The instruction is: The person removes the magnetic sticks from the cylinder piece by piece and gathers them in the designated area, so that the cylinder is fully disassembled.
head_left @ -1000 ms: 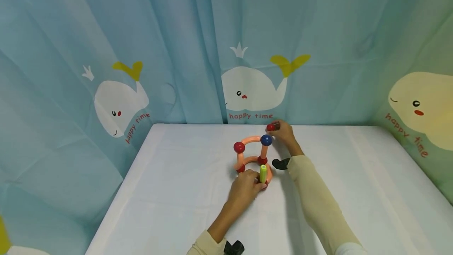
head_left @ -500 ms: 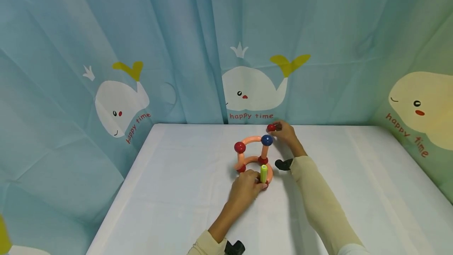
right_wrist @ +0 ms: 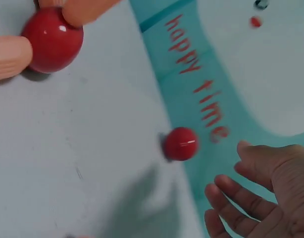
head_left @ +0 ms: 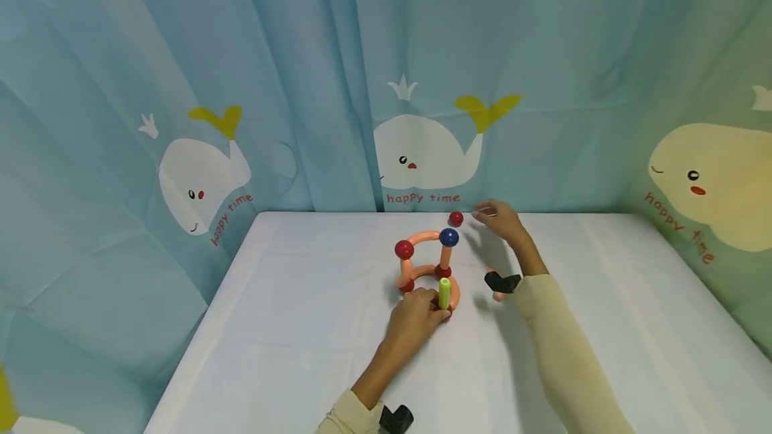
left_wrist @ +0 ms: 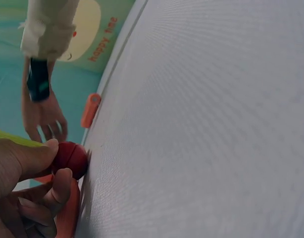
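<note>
A toy frame of orange sticks (head_left: 425, 236), red balls (head_left: 404, 249) and one blue ball (head_left: 449, 238) stands on the white table. My left hand (head_left: 413, 319) pinches a red ball (left_wrist: 70, 159) at the frame's near corner between thumb and fingers. From that ball a yellow-green stick (head_left: 444, 293) rises upright. By the far table edge lies a separate red ball (head_left: 456, 219), behind the frame. Just right of it my right hand (right_wrist: 263, 191) hovers with fingers loosely spread, holding nothing and apart from the ball.
A loose orange stick (left_wrist: 90, 110) lies on the table right of the frame, partly covered in the head view by the black wrist camera (head_left: 502, 282). A blue curtain (head_left: 543, 153) with printed whales hangs along the back edge of the table (head_left: 289, 273).
My right hand has let go of the red ball at the back and drawn away to the right. Now the loose orange stick shows under its wrist. My left hand keeps its grip.
</note>
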The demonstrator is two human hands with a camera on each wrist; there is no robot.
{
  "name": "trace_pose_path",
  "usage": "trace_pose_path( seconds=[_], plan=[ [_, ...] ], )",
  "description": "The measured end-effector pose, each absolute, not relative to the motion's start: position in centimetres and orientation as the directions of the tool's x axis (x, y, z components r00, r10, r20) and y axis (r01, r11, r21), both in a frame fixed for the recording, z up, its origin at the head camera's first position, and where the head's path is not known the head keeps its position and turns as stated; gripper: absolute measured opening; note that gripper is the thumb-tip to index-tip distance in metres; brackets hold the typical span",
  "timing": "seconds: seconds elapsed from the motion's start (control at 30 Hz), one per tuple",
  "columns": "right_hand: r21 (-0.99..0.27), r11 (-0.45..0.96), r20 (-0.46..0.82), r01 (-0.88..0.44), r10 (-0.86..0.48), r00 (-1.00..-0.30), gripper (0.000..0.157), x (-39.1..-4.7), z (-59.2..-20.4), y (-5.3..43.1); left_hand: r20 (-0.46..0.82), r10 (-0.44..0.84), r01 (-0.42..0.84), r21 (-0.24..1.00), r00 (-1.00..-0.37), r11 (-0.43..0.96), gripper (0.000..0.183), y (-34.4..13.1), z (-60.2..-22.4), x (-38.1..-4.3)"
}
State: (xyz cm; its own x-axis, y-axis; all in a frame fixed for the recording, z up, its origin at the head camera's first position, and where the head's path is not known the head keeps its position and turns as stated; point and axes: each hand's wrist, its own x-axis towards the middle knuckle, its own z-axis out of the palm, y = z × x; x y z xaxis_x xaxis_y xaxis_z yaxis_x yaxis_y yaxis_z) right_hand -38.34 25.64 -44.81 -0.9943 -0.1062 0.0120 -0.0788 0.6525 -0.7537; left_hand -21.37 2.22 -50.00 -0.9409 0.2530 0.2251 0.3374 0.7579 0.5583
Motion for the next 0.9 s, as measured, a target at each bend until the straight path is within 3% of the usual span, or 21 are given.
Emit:
trace_pose_path(
  seconds=[0.2, 0.37, 0.47, 0.63, 0.9],
  plan=[
    [-0.756, 0.626, 0.191, -0.189, -0.065, -0.979, 0.041, -33.9, -42.3, 26.4, 0.22, 0.265, 0.345, 0.59, -0.939, 0.73, 0.024, 2.2, -50.0, -21.3],
    [-0.841, 0.52, 0.143, -0.151, -0.056, -0.988, 0.049, -28.6, -39.9, 25.4, 0.189, 0.278, 0.333, 0.63, -0.942, 0.701, 0.025, 1.8, -50.1, -21.5],
    [-0.838, 0.512, 0.14, -0.188, -0.131, -0.981, 0.042, -25.6, -38.9, 24.3, 0.179, 0.295, 0.337, 0.659, -0.939, 0.672, 0.026, 1.4, -50.1, -21.5],
    [-0.76, 0.543, 0.217, -0.357, -0.306, -0.927, 0.028, -22.7, -38.8, 22.5, 0.167, 0.323, 0.341, 0.711, -0.932, 0.615, 0.03, 0.9, -50.0, -21.7],
    [-0.629, 0.577, 0.283, -0.521, -0.455, -0.845, 0.039, -21.4, -41.3, 20.0, 0.079, 0.345, 0.261, 0.811, -0.935, 0.523, 0.032, 0.5, -49.9, -21.8]
  ],
)
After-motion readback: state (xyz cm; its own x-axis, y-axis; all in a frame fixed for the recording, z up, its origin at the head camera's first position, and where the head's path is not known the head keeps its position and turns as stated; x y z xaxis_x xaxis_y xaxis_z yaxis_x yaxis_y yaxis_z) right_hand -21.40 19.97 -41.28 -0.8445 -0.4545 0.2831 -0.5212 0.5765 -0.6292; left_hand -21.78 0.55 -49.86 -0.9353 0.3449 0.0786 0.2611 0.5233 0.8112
